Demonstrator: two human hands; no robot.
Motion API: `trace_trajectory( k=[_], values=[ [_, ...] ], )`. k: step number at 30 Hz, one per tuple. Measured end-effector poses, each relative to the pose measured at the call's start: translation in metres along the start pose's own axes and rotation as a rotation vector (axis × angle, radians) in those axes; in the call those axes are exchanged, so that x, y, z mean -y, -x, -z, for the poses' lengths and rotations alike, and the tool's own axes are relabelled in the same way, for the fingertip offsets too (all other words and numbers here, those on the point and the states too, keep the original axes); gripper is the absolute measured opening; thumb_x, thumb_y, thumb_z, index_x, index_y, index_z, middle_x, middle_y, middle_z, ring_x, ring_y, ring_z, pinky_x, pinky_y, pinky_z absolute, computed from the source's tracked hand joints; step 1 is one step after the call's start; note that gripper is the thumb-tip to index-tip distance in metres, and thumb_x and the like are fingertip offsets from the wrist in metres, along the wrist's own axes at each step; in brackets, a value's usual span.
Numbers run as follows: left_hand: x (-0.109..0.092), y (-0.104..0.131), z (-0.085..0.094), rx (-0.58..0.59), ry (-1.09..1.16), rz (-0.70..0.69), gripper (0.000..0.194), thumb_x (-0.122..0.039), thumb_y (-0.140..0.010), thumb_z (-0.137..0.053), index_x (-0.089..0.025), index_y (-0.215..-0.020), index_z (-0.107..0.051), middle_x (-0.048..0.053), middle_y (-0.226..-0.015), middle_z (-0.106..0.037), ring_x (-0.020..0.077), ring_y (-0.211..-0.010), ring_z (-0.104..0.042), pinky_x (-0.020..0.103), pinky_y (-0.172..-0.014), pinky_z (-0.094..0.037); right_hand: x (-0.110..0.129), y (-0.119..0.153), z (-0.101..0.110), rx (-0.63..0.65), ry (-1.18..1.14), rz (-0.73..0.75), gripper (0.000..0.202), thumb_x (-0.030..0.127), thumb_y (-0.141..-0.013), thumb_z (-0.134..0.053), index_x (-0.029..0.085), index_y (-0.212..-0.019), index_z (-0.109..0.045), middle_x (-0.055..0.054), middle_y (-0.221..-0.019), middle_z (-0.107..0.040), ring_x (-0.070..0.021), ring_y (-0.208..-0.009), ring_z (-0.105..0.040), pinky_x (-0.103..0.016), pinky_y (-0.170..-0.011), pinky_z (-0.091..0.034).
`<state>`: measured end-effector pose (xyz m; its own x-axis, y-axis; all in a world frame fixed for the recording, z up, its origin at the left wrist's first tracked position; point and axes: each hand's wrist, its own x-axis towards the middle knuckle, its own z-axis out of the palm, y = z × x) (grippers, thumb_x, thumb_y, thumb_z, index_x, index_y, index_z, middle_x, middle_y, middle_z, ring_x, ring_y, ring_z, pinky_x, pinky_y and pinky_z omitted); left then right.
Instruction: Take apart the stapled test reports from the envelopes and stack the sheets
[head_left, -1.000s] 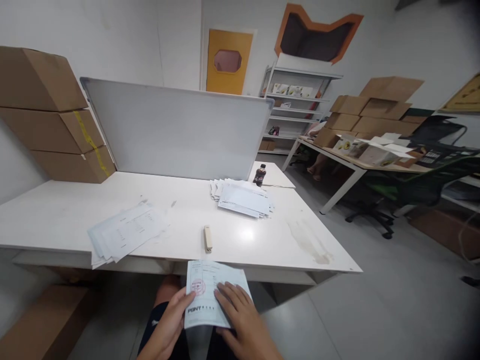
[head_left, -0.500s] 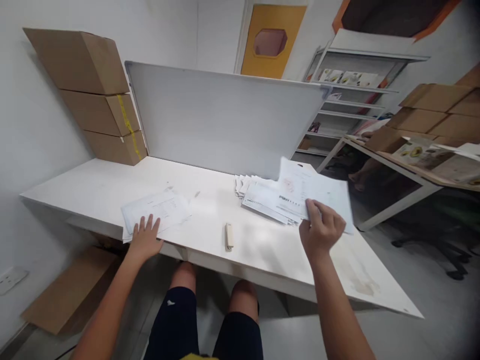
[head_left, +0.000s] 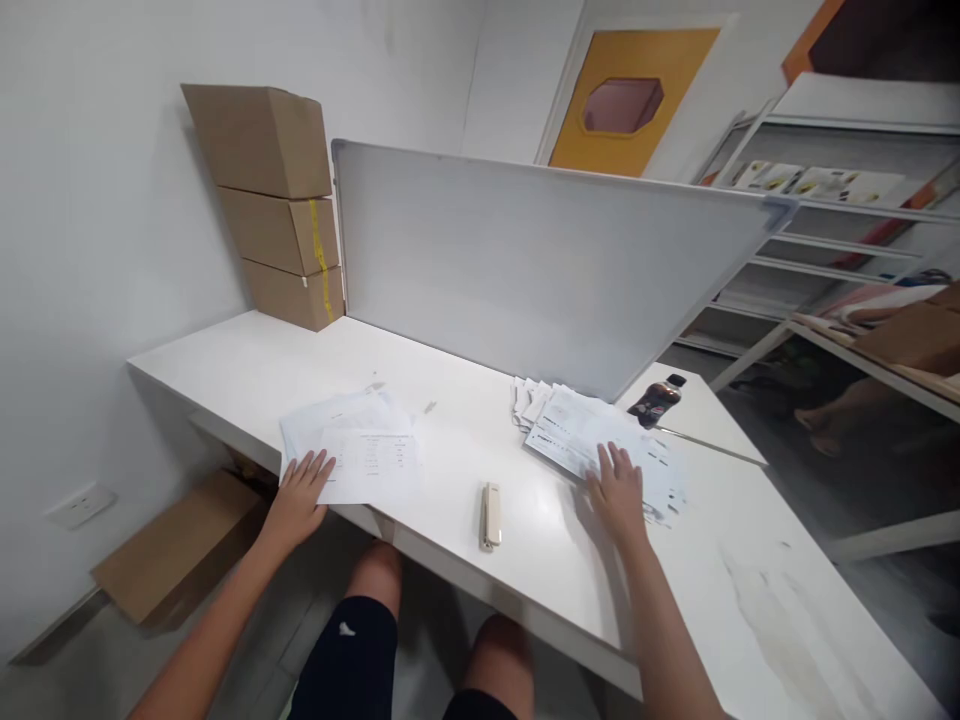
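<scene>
The loose sheets (head_left: 375, 468) lie directly under and to the right of the left hand (head_left: 295, 500), left of centre in the frame; the top sheet's long axis runs side to side. That hand is much the nearer to them. It is open, its fingers slightly parted and laid on the sheets' near left corner, grasping nothing that shows; whether the thumb reaches beneath the paper, I cannot tell.

Right of centre, the right hand (head_left: 621, 495) is open too, fingers spread and lowered onto the near side of the paper pile (head_left: 574, 425), with no visible grip. The pile's long axis slants from upper left to lower right.

Between the hands, closer to the right one, a stapler (head_left: 492, 515) lies on the white table (head_left: 461, 450), its length pointing away from the person.

Farther off, a dark bottle (head_left: 652, 402) stands just beyond the pile. Behind are a whiteboard (head_left: 525, 260) and, at upper left, stacked cartons (head_left: 274, 150).
</scene>
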<state>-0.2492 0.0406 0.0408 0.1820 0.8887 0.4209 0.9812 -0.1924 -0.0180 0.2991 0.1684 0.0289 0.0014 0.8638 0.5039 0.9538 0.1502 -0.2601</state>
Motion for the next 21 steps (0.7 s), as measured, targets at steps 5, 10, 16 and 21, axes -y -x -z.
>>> trace_trajectory(
  k=[5,10,16,21],
  values=[
    [-0.009,0.004,0.006,-0.117,0.144,-0.069,0.054,-0.006,-0.072,-0.043,-0.02,-0.121,-0.061,0.01,-0.122,-0.064,0.0258,-0.113,-0.058,0.045,-0.104,-0.038,0.002,0.109,0.027,-0.046,-0.153,-0.128,0.064,0.05,-0.09,-0.031,0.013,-0.141,-0.034,-0.019,-0.149,-0.028,-0.0363,-0.14,-0.019,-0.059,-0.107,-0.023],
    [-0.026,0.012,0.026,-0.352,0.291,-0.013,0.038,-0.012,-0.082,-0.042,-0.02,-0.111,-0.066,0.009,-0.108,-0.07,0.0247,-0.105,-0.062,0.045,-0.097,-0.045,0.04,0.171,0.056,0.134,-0.429,-0.377,0.079,0.065,-0.08,-0.041,0.011,-0.137,-0.042,-0.019,-0.148,-0.033,-0.0375,-0.14,-0.021,-0.057,-0.111,-0.019],
    [-0.085,0.064,0.05,-0.486,0.606,-0.016,0.028,-0.03,-0.091,-0.048,-0.022,-0.114,-0.062,0.01,-0.112,-0.068,0.0274,-0.118,-0.056,0.047,-0.101,-0.044,0.181,0.219,0.073,0.411,-1.483,-0.706,0.057,0.064,-0.075,-0.059,0.025,-0.116,-0.063,-0.012,-0.12,-0.064,-0.0309,-0.116,-0.056,-0.048,-0.102,-0.039],
    [-0.131,0.109,0.056,-0.278,0.966,-0.002,0.028,-0.024,-0.095,-0.038,-0.022,-0.115,-0.057,0.012,-0.131,-0.057,0.0276,-0.134,-0.038,0.048,-0.104,-0.04,0.253,0.232,0.065,0.613,-2.091,-0.881,0.059,0.071,-0.077,-0.05,0.026,-0.112,-0.065,-0.009,-0.115,-0.067,-0.0278,-0.111,-0.059,-0.047,-0.093,-0.046]
  ],
)
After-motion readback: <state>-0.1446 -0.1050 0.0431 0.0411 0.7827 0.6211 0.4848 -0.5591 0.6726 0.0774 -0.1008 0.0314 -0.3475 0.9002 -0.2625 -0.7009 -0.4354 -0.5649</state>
